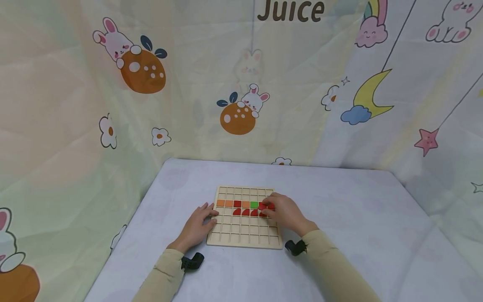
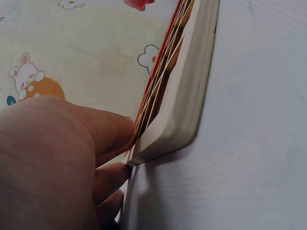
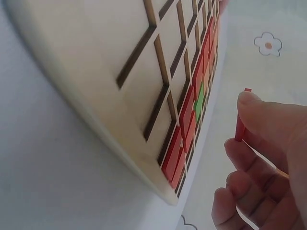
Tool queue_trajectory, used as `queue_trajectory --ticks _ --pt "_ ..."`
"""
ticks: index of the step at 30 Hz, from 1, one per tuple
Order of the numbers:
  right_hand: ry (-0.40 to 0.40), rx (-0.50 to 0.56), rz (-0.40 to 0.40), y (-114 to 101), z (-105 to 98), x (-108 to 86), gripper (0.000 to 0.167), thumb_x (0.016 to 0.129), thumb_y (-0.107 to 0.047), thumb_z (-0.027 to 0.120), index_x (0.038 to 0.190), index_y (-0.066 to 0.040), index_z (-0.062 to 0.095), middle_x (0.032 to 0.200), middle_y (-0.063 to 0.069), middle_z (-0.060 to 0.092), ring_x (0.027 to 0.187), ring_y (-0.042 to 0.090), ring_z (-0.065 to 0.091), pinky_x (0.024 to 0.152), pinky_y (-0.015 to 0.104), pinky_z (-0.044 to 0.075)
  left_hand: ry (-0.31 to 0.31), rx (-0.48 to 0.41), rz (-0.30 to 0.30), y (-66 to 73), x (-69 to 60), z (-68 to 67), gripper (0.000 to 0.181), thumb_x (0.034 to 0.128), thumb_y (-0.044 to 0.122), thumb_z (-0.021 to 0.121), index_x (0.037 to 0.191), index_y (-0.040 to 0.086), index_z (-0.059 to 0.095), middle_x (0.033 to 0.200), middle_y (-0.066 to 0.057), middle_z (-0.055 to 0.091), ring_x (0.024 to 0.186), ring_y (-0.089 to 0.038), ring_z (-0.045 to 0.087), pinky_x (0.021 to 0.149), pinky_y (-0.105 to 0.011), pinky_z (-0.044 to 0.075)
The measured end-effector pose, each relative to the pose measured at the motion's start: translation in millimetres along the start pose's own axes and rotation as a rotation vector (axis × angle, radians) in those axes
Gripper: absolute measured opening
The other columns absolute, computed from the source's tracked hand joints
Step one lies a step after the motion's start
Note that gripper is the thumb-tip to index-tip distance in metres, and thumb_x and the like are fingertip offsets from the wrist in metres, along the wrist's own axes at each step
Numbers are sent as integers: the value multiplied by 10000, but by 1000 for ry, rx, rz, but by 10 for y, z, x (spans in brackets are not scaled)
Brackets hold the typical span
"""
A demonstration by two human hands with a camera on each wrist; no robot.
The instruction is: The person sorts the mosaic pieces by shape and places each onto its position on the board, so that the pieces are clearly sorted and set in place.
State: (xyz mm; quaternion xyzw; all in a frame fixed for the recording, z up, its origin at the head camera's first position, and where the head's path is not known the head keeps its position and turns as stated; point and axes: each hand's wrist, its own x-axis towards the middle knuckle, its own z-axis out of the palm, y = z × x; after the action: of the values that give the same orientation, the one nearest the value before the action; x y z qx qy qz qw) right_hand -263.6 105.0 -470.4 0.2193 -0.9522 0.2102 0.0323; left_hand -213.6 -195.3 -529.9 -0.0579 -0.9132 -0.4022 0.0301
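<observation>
A wooden grid board (image 1: 241, 240) lies on the table with coloured tiles in two of its rows. The upper one holds orange tiles (image 1: 224, 203), a dark red tile (image 1: 237, 204) and a green tile (image 1: 254, 204). Below them runs a row of red round-edged tiles (image 1: 245, 212). My left hand (image 1: 195, 226) touches the board's left edge with fairly straight fingers. Over the right part of these rows, my right hand (image 1: 289, 214) pinches a thin red tile (image 3: 240, 125) between thumb and finger, apart from the board in the right wrist view. The hand covers some right-hand cells.
A white-covered table (image 1: 339, 209) extends around the board. Behind it hangs a printed cloth backdrop (image 1: 196, 84) with rabbits, oranges and flowers. Each wrist carries a black camera, the left one (image 1: 193, 261) and the right one (image 1: 296, 247), close to the tabletop.
</observation>
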Motion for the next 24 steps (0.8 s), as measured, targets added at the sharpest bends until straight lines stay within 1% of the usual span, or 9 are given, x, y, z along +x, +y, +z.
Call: queue_trajectory --ticks 3,6,9,15,20,24 --pt "3 0 -19 -34 24 21 264 845 -285 778 1067 -147 740 962 -66 644 838 113 571 782 275 537 1 2 3 7 1 -1 205 946 193 641 1143 169 689 1511 -49 437 1466 -282 250 1204 -520 171" --pt "-3 9 -28 -74 42 44 250 852 -265 773 1066 -139 739 968 -62 646 848 123 578 794 300 543 1 6 5 8 2 0 205 947 194 640 1144 167 688 1509 -51 439 1466 -279 252 1205 -514 171" --pt "-9 10 -46 -122 57 66 228 853 -244 772 1051 -138 738 962 -60 642 836 127 578 780 305 544 0 8 3 1 2 4 203 947 198 640 1142 169 689 1507 -48 442 1466 -271 253 1207 -507 170" --pt "-10 4 -79 -203 97 121 219 858 -231 766 1060 -150 735 1003 -43 648 860 143 590 783 300 542 1 2 1 -10 8 5 200 948 196 640 1141 173 688 1510 -49 438 1467 -274 251 1206 -511 168" --pt "-4 14 -87 -265 140 171 252 865 -231 758 1096 -136 720 1011 -25 663 889 155 618 799 317 556 -3 -12 -3 -5 2 1 198 947 195 644 1140 177 688 1515 -44 429 1468 -275 246 1206 -515 165" --pt "-23 25 -92 -333 153 194 224 874 -239 749 1073 -138 722 997 -33 656 889 159 619 795 315 549 -8 -16 -5 2 0 0 197 949 200 642 1139 180 688 1520 -41 423 1469 -279 243 1204 -523 166"
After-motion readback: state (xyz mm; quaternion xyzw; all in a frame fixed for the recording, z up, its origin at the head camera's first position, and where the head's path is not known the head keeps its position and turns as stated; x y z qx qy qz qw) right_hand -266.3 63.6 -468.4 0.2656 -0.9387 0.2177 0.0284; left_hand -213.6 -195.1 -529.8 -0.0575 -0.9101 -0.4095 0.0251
